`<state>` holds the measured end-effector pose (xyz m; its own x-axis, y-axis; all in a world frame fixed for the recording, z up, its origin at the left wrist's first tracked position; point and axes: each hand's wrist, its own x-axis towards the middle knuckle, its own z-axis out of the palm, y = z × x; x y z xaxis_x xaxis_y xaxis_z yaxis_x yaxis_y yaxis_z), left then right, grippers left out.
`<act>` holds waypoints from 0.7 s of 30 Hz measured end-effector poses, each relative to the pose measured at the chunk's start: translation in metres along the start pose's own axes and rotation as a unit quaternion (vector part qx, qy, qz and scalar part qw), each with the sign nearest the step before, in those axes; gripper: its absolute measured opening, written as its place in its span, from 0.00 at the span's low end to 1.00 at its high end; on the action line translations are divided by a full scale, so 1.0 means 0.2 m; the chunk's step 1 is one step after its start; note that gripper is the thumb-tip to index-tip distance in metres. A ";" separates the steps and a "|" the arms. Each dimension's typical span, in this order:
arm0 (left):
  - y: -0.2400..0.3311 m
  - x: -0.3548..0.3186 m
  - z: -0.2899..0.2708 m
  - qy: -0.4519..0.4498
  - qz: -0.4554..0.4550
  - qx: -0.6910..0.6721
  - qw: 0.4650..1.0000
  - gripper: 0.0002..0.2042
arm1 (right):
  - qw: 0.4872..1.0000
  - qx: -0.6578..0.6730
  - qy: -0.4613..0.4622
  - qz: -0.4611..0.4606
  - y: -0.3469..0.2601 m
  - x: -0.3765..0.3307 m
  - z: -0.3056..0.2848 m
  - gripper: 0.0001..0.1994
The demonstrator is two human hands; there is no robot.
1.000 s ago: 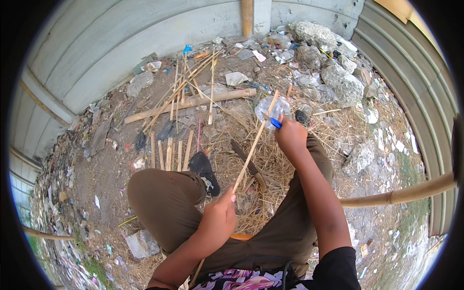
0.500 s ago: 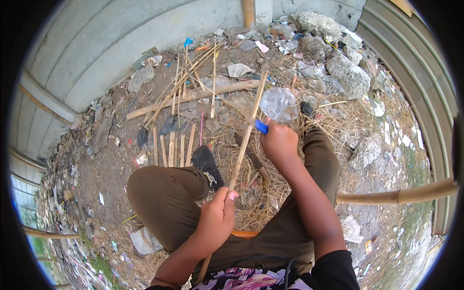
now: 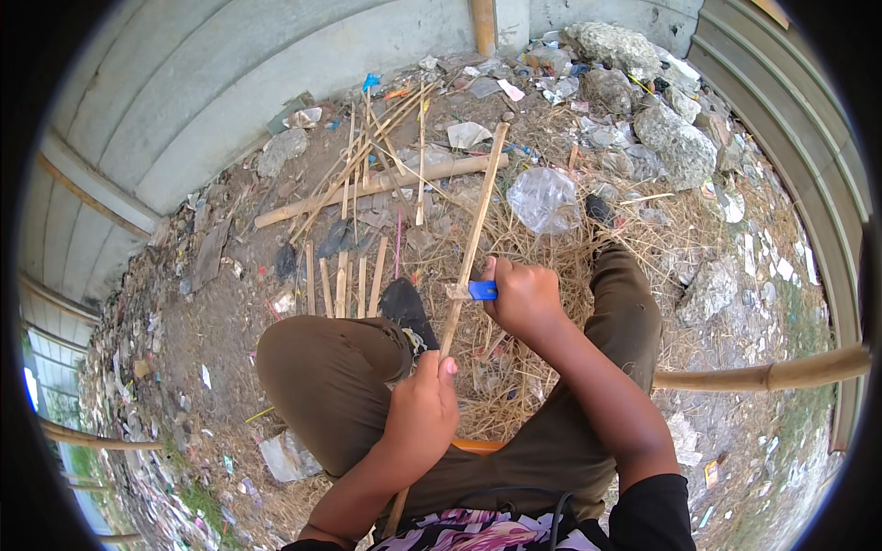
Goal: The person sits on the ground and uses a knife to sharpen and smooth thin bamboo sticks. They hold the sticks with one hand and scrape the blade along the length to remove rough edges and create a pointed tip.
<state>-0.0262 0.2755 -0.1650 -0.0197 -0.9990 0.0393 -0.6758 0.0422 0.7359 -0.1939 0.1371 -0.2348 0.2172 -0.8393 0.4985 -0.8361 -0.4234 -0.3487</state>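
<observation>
A long bamboo strip (image 3: 480,219) slants up from my lap, away from me. My left hand (image 3: 422,404) is closed around its lower part, thumb along the strip. In my right hand (image 3: 525,301) is the blue handle of what looks like a utility knife (image 3: 481,290). Its working end lies across the strip above my left hand, with a pale bit, perhaps a shaving, at the contact. The blade itself is hard to make out. Straw-like shavings (image 3: 501,404) cover the ground between my legs.
Several short bamboo pieces (image 3: 343,285) stand by my left shoe. Beyond, thin strips (image 3: 422,165) rest across a thick bamboo pole (image 3: 377,186). A clear plastic bag (image 3: 543,199), rocks (image 3: 675,142) and litter lie farther right. A bamboo pole (image 3: 763,372) extends at right; concrete walls (image 3: 230,83) enclose the far side.
My right hand has drawn the knife down along the strip, closer to my left hand. The left hand keeps its grip. The whole view has shifted slightly.
</observation>
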 end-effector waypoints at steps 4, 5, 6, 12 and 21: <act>0.03 -0.01 0.00 0.001 0.006 -0.016 1.000 0.08 | 0.999 -0.002 0.022 0.024 0.04 0.05 0.03 0.14; 0.04 -0.02 0.00 -0.022 -0.004 -0.014 1.000 0.08 | 0.997 -0.020 0.011 0.069 0.08 0.07 0.04 0.13; 0.05 -0.03 -0.01 -0.044 -0.013 -0.011 0.999 0.08 | 0.993 -0.038 0.001 0.112 0.13 0.11 0.05 0.13; 0.04 -0.07 0.00 -0.087 -0.023 -0.019 0.996 0.08 | 0.969 -0.070 -0.072 0.227 0.31 0.26 0.04 0.10; 0.04 -0.27 -0.13 -0.117 -0.074 -0.036 0.990 0.09 | 0.964 -0.092 -0.044 0.244 0.39 0.25 0.06 0.09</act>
<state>-0.0111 0.3296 -0.1427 -0.1002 -0.9693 -0.2245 -0.6297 -0.1129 0.7686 -0.2426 0.0573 -0.2461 -0.1905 -0.9523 0.2383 -0.9230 0.0911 -0.3740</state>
